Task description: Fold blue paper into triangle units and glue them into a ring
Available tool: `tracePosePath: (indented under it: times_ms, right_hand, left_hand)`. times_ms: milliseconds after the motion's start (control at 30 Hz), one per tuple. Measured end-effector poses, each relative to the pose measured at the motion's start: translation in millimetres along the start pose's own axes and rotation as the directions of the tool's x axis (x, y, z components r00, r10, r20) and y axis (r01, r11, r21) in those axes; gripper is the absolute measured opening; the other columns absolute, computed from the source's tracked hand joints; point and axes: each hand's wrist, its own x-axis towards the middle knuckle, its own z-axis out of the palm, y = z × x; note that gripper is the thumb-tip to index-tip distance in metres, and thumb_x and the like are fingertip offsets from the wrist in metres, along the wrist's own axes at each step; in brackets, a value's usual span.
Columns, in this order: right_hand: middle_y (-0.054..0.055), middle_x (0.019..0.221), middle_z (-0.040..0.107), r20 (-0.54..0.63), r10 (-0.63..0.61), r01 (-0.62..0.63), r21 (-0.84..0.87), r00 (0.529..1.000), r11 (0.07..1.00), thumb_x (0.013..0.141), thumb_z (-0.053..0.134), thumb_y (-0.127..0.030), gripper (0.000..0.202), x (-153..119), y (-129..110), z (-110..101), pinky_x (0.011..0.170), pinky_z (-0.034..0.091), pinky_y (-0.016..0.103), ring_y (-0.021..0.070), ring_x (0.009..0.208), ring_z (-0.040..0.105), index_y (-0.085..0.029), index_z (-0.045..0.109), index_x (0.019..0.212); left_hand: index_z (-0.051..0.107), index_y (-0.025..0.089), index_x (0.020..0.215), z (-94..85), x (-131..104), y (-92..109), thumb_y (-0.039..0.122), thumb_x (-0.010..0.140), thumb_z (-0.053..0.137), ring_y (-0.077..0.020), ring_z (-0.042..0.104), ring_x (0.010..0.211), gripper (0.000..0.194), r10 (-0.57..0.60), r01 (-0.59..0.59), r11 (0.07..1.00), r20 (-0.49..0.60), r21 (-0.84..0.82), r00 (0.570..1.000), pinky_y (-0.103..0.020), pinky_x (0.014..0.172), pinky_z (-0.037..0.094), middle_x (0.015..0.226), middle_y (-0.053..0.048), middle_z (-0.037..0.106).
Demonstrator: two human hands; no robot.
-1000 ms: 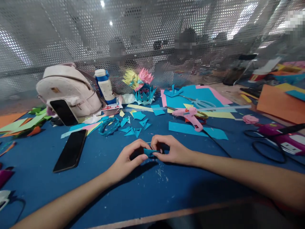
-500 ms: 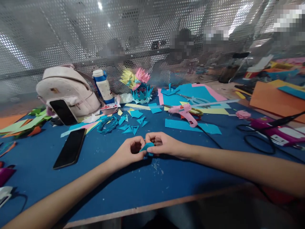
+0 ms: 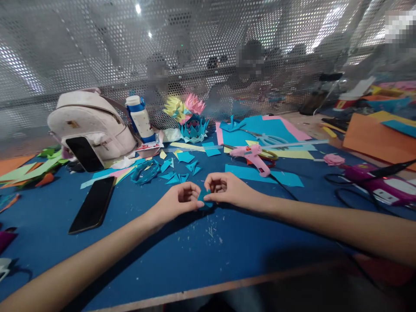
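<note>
Between my two hands, just above the blue tabletop (image 3: 227,255), is a small piece of blue paper (image 3: 205,201), partly hidden by my fingers. My left hand (image 3: 178,199) pinches its left side between thumb and fingers. From the right, my right hand (image 3: 229,190) grips the same piece near its top with thumb and fingertips. Several folded blue paper triangles (image 3: 175,177) lie just beyond my hands, beside a twisted blue paper ring (image 3: 145,171). A blue paper strip (image 3: 263,175) rests past my right hand.
A pink glue gun (image 3: 253,158) with a black cord lies at right, near scissors (image 3: 271,139). Folded paper flowers (image 3: 194,128) stand at the back. On the left are a phone (image 3: 92,203), a backpack (image 3: 91,125) and a bottle (image 3: 140,119). A purple power strip (image 3: 377,184) sits far right.
The blue paper has turned between my fingers. My right hand has risen slightly and shifted its hold, and the fingers of both hands are a little further apart.
</note>
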Motion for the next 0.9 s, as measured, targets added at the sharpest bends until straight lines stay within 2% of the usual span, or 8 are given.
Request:
tracePosePath:
  times_ms: [133,233,533,633,700,767,833,900]
  right_hand:
    - [-0.006,0.066,0.051,0.025,-0.107,0.109,-0.098,0.994,0.989,0.076,0.077,-0.036,0.028,0,-4,1,0.055,0.035,0.021,0.0075,0.059,0.043,-0.017,0.057,0.079]
    - [-0.006,0.067,0.05,0.046,-0.159,0.164,-0.146,0.986,0.975,0.08,0.073,-0.034,0.024,1,-4,3,0.055,0.035,0.021,0.0077,0.059,0.042,-0.017,0.056,0.081]
    - [-0.006,0.067,0.047,0.076,-0.11,0.122,-0.17,0.991,0.978,0.081,0.071,-0.033,0.023,3,2,1,0.056,0.033,0.022,0.0085,0.06,0.041,-0.018,0.053,0.082]
    - [-0.007,0.064,0.045,0.09,-0.094,0.11,-0.183,0.991,0.977,0.081,0.07,-0.035,0.025,2,6,-1,0.056,0.033,0.022,0.0086,0.059,0.04,-0.018,0.052,0.081]
    - [-0.006,0.064,0.045,0.096,-0.087,0.105,-0.191,0.991,0.976,0.081,0.07,-0.037,0.027,2,9,-1,0.055,0.033,0.022,0.0089,0.059,0.04,-0.018,0.052,0.081]
    - [-0.006,0.064,0.045,0.099,-0.086,0.104,-0.196,0.991,0.975,0.081,0.07,-0.039,0.028,2,11,-2,0.055,0.032,0.022,0.0091,0.059,0.04,-0.018,0.051,0.081]
    - [-0.007,0.064,0.043,0.096,-0.087,0.105,-0.198,0.992,0.975,0.082,0.068,-0.04,0.028,3,11,-1,0.055,0.031,0.022,0.0092,0.059,0.039,-0.018,0.05,0.081]
    - [-0.007,0.064,0.042,0.089,-0.089,0.105,-0.197,0.992,0.975,0.083,0.067,-0.04,0.028,2,11,-1,0.055,0.031,0.022,0.0091,0.059,0.038,-0.018,0.05,0.082]
  left_hand:
    - [0.05,0.018,0.078,-1.4,3,-2,0.039,0.069,0.082,-0.008,0.041,0.061,0.04,0.001,-0.002,1.0,0.013,0.031,1.0,-0.022,0.06,0.033,0.069,0.006,0.045]
    - [0.043,0.019,0.07,-0.6,5,0,0.039,0.069,0.08,-0.0077,0.035,0.061,0.042,0.034,-0.034,0.998,-0.002,0.056,0.999,-0.022,0.058,0.027,0.067,0.008,0.038]
    - [0.042,0.018,0.071,-5.8,8,-4,0.039,0.074,0.077,-0.0072,0.036,0.061,0.04,0.091,-0.089,0.991,-0.009,0.1,0.996,-0.022,0.058,0.029,0.069,0.007,0.042]
    - [0.046,0.017,0.073,-10.2,9,-7,0.039,0.077,0.078,-0.0061,0.041,0.06,0.039,0.103,-0.104,0.986,0.01,0.132,0.995,-0.02,0.057,0.033,0.069,0.007,0.045]
    - [0.054,0.015,0.083,-12.3,9,-8,0.038,0.082,0.076,-0.0079,0.051,0.064,0.032,0.095,-0.101,0.98,0.046,0.173,0.994,-0.022,0.061,0.043,0.076,0.004,0.054]
    - [0.061,0.014,0.103,-13.3,9,-9,0.035,0.092,0.068,-0.0138,0.062,0.078,0.025,0.074,-0.093,0.969,0.087,0.229,0.993,-0.029,0.07,0.054,0.095,-0.003,0.063]
    - [0.06,0.015,0.119,-13.8,10,-11,0.034,0.097,0.061,-0.0198,0.066,0.095,0.03,0.065,-0.091,0.954,0.098,0.287,0.993,-0.038,0.081,0.057,0.115,-0.008,0.063]
    - [0.058,0.016,0.125,-14.3,12,-13,0.034,0.097,0.061,-0.0227,0.064,0.104,0.033,0.075,-0.096,0.938,0.076,0.333,0.994,-0.043,0.087,0.056,0.123,-0.01,0.061]
